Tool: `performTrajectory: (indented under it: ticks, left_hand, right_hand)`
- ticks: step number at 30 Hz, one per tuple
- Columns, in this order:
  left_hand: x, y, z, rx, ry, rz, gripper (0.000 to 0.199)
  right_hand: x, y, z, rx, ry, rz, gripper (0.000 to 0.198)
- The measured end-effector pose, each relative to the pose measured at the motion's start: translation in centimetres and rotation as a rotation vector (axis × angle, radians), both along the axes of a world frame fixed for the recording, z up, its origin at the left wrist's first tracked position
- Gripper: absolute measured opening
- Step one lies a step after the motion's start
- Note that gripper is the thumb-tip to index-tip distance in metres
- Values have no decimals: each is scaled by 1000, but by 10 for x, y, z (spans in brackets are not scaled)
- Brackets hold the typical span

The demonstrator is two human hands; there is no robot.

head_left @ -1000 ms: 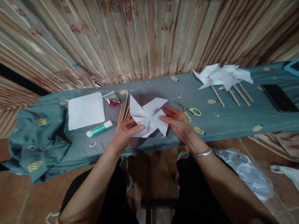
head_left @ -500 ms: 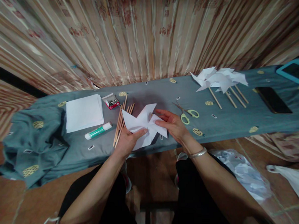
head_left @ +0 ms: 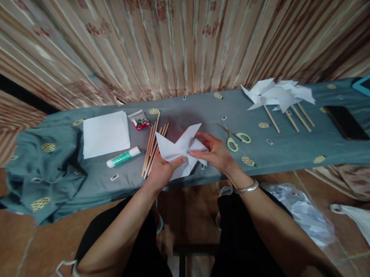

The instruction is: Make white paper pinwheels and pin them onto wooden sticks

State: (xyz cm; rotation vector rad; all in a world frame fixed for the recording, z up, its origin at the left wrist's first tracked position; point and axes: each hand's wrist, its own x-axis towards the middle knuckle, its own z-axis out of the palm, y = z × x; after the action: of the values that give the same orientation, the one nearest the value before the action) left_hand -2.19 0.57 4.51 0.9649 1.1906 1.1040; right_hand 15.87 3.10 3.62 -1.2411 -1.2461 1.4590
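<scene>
A white paper pinwheel (head_left: 181,146) is held between my two hands above the front edge of the table, its folded blades spread. My left hand (head_left: 162,169) grips its left side, thumb on top near the centre and the other fingers underneath, out of sight. From the right, my right hand (head_left: 216,151) pinches it, with the thumb close to the centre and the fingers behind a blade. Several wooden sticks (head_left: 152,148) lie just left of the pinwheel. Scissors (head_left: 234,137) with pale green handles rest to the right of my right hand.
On the left are a stack of white paper (head_left: 105,134), a glue stick (head_left: 123,157) and an open red box of metal pins (head_left: 139,120). Finished pinwheels on sticks (head_left: 279,94), a black phone (head_left: 347,123) and a blue-framed device (head_left: 368,85) lie right. A curtain hangs behind.
My right thumb has moved inward from the right blade to the pinwheel's centre. The pinwheel has tilted slightly in my hands, and the whole view has shifted a little.
</scene>
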Motion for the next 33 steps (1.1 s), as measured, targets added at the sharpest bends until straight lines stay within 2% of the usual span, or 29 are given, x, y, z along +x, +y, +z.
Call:
performTrajectory:
  ticks: [4, 11, 15, 21, 28, 33]
  left_hand:
    - [-1, 0, -3, -37, 19, -53, 51]
    - [3, -2, 0, -47, -5, -41, 52]
    - [6, -5, 5, -60, -47, -23, 53]
    - [6, -13, 8, -59, -27, -34, 46]
    - [6, -16, 11, -50, 25, 6, 35]
    - [6, -15, 12, -59, 35, 20, 34]
  right_hand:
    - [-1, -1, 2, 31, -87, -15, 69]
    - [-4, -1, 1, 55, -141, -69, 66]
    - [-3, -1, -4, 58, -129, -64, 64]
    - [-3, -3, -15, 60, -145, -64, 72]
    - [-13, -8, -10, 84, -109, -48, 62]
    - [-14, -10, -15, 97, -133, -46, 56]
